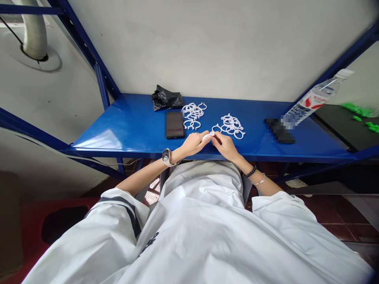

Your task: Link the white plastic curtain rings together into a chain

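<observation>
Close to the front edge of the blue table, my left hand [193,144] and my right hand [225,146] meet. Between their fingertips is a white plastic ring [212,134], pinched by both and partly covered by the fingers. Beyond my left hand lies a pile of white plastic rings [194,111], several with a gap in the loop. A second pile of white rings [232,124] lies past my right hand, and these look mostly like full loops. One ring [216,128] of that pile is right beside my right fingertips.
A dark phone-like slab [174,125] lies left of the rings, with a crumpled black plastic bag [166,98] behind it. To the right are a black object [280,131], partly blurred, and a clear bottle [316,96]. Blue frame posts [102,85] flank the table [133,118]; green pieces [358,110] lie far right.
</observation>
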{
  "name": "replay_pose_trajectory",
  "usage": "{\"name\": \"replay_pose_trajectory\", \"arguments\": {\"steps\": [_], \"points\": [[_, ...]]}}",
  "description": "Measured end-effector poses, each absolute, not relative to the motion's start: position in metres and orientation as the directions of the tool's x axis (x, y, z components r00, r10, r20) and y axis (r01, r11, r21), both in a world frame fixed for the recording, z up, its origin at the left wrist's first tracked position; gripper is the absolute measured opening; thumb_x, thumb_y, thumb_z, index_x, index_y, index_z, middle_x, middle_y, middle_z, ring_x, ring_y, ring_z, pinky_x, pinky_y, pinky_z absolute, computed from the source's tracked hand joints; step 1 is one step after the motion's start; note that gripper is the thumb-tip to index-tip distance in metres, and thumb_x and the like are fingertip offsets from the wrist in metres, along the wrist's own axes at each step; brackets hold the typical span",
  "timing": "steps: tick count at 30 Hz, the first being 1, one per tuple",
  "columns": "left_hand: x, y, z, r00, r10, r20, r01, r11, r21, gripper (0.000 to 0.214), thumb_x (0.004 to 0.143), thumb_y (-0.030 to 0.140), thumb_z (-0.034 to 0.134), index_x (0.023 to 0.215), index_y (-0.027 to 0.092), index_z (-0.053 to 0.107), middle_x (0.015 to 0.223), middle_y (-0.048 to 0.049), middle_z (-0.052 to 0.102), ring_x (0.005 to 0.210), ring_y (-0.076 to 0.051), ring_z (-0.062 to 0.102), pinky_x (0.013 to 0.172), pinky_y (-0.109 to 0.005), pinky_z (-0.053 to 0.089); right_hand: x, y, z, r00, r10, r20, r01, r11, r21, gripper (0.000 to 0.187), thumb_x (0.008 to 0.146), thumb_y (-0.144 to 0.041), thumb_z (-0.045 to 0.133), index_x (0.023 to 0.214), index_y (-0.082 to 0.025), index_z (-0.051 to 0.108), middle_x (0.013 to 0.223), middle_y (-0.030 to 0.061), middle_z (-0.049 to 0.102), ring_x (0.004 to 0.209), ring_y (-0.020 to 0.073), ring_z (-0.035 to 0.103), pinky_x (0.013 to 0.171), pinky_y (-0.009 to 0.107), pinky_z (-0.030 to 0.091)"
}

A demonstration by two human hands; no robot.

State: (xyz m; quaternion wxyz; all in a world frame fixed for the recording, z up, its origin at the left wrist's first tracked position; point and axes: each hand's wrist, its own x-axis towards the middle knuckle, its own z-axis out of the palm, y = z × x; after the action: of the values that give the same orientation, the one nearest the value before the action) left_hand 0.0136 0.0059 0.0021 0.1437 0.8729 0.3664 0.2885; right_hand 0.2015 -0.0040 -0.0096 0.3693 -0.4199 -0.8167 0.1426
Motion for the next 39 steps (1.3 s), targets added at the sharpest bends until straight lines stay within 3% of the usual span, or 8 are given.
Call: {"name": "replay_pose_trajectory", "arguments": {"steps": [4, 13, 23, 32, 39], "points": [[0.0142, 0.0065, 0.0019, 0.552, 0.734, 0.395, 0.573, -0.679, 0.459, 0.062, 0.100, 0.059, 0.007, 0.079, 0.019, 0.048, 0.063, -0.0016, 0.050, 0.053, -0.014, 0.043, 0.055, -0.027, 0.026, 0.2012, -0.0039, -0.0112, -0.356, 0.775, 0.522, 0.633, 0.611, -0.476, 0.032, 0.100, -0.044, 0.037, 0.081, -0.022, 0.051, 0.064, 0.0005, 0.056, 0.056, 0.0154, 0.049, 0.057, 0.027, 0.033], [0.0142, 0.0073, -0.0002, 0.568, 0.734, 0.372, 0.609, -0.679, 0.410, 0.057, 0.102, 0.053, 0.009, 0.086, 0.018, 0.051, 0.066, -0.0036, 0.056, 0.055, -0.016, 0.050, 0.056, -0.027, 0.027, 0.2021, -0.0041, -0.0126, -0.353, 0.805, 0.477, 0.636, 0.580, -0.509, 0.021, 0.094, -0.040, 0.046, 0.089, -0.021, 0.054, 0.062, -0.0009, 0.058, 0.052, 0.0157, 0.052, 0.056, 0.026, 0.035], [0.0162, 0.0086, -0.0049, 0.503, 0.755, 0.420, 0.666, -0.648, 0.369, 0.038, 0.104, 0.042, 0.024, 0.101, 0.017, 0.053, 0.069, -0.0034, 0.062, 0.057, -0.017, 0.057, 0.055, -0.025, 0.028, 0.1986, -0.0062, -0.0152, -0.317, 0.773, 0.550, 0.743, 0.563, -0.362, 0.020, 0.096, -0.032, 0.041, 0.084, -0.022, 0.055, 0.065, 0.0011, 0.063, 0.054, 0.0165, 0.056, 0.056, 0.026, 0.033], [0.0184, 0.0091, -0.0054, 0.546, 0.750, 0.373, 0.714, -0.650, 0.261, 0.034, 0.104, 0.036, 0.023, 0.100, 0.017, 0.050, 0.068, -0.0057, 0.062, 0.057, -0.020, 0.058, 0.052, -0.027, 0.026, 0.1994, -0.0092, -0.0135, -0.240, 0.763, 0.600, 0.761, 0.532, -0.372, 0.033, 0.102, -0.041, 0.033, 0.092, -0.022, 0.058, 0.069, 0.0028, 0.067, 0.055, 0.0167, 0.058, 0.056, 0.027, 0.034], [0.0178, 0.0095, -0.0056, 0.591, 0.740, 0.321, 0.716, -0.665, 0.212, 0.032, 0.103, 0.032, 0.021, 0.097, 0.017, 0.048, 0.071, -0.0082, 0.064, 0.058, -0.021, 0.058, 0.054, -0.027, 0.029, 0.2011, -0.0061, -0.0160, -0.358, 0.757, 0.546, 0.767, 0.572, -0.291, 0.038, 0.104, -0.040, 0.028, 0.093, -0.021, 0.059, 0.070, 0.0046, 0.068, 0.060, 0.0185, 0.061, 0.057, 0.027, 0.032]]}}
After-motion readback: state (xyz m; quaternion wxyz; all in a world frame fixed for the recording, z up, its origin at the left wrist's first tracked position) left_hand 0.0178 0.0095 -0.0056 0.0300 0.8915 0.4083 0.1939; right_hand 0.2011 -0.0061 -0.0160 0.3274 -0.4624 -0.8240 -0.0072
